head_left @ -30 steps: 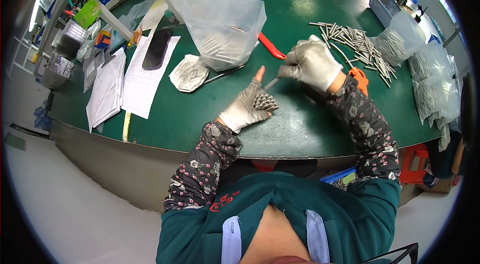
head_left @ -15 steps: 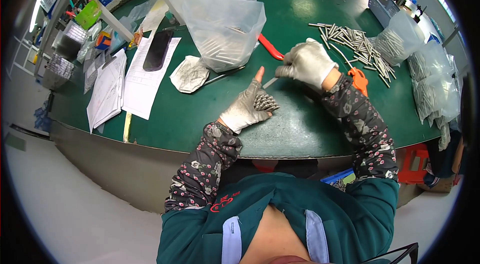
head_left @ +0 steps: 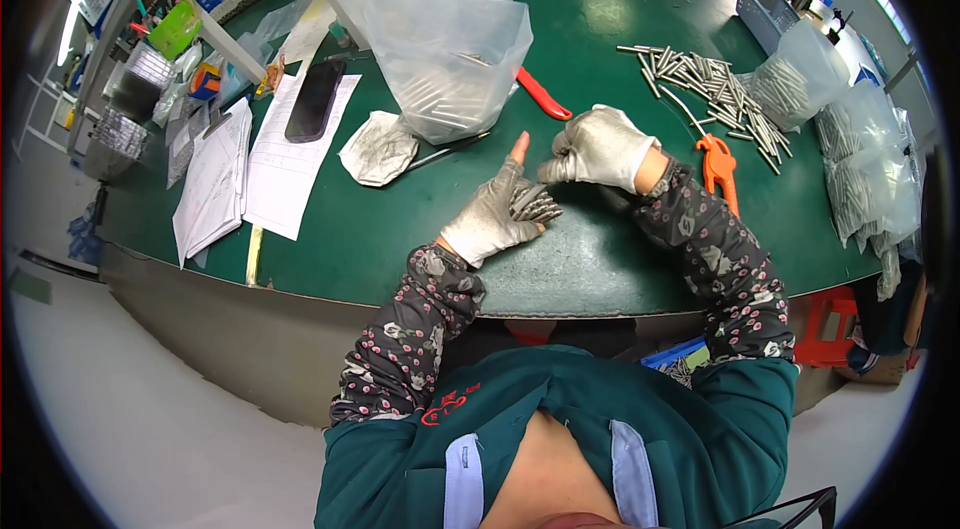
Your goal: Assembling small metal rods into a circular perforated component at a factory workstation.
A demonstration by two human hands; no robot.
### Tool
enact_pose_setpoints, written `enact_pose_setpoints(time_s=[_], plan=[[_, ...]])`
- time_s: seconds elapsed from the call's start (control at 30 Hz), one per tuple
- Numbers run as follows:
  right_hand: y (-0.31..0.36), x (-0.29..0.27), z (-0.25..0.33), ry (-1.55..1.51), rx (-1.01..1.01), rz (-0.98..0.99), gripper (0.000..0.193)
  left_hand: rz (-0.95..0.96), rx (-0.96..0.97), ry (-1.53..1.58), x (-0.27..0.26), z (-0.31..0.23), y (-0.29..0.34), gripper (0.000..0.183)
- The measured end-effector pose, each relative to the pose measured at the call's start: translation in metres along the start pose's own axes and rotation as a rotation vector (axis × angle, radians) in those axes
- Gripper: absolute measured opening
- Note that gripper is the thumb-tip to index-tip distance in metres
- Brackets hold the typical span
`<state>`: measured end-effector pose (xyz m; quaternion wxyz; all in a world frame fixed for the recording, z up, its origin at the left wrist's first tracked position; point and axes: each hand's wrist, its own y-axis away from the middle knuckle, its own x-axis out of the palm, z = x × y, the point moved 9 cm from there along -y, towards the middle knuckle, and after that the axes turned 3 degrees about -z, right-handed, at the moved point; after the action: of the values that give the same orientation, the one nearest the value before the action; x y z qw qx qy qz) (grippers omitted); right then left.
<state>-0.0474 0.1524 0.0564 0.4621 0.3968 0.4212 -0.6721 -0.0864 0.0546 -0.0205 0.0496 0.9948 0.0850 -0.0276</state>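
Observation:
My left hand (head_left: 486,222), in a white and grey glove, lies low over the table with its thumb up. Its fingers wrap round a bundle of short metal pins (head_left: 541,208), ends pointing right. Just above and right of it is my gloved right hand (head_left: 603,149), fingers pinched together. A single metal pin (head_left: 529,196) runs from those fingertips to the bundle's top; the fingers partly hide it. A loose heap of similar pins (head_left: 710,94) lies beyond my right hand. Near my right wrist rests an orange air blow gun (head_left: 718,169).
Translucent plastic containers with pins (head_left: 445,59) stand ahead; bags of pins (head_left: 865,164) line the right edge. A red handle (head_left: 543,95) and a crumpled white cloth (head_left: 379,149) lie between. At left are papers (head_left: 290,184) and a dark phone (head_left: 316,101). A grey-blue basket (head_left: 765,19) stands far right.
My right hand has come down and left with its pin, closer to the bundle. My left hand has stayed in place. The orange blow gun shows more fully.

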Motion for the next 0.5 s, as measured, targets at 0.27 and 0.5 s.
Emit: enact_pose_setpoints(time_s=[0.27, 0.5], plan=[[0.01, -0.009, 0.021, -0.032, -0.084, -0.09, 0.036, 0.025, 0.008, 0.061, 0.002, -0.003, 0.0, 0.11], [0.013, -0.033, 0.015, -0.004, -0.057, -0.2, 0.031, 0.063, -0.007, 0.082, 0.003, 0.0, -0.001, 0.109]])
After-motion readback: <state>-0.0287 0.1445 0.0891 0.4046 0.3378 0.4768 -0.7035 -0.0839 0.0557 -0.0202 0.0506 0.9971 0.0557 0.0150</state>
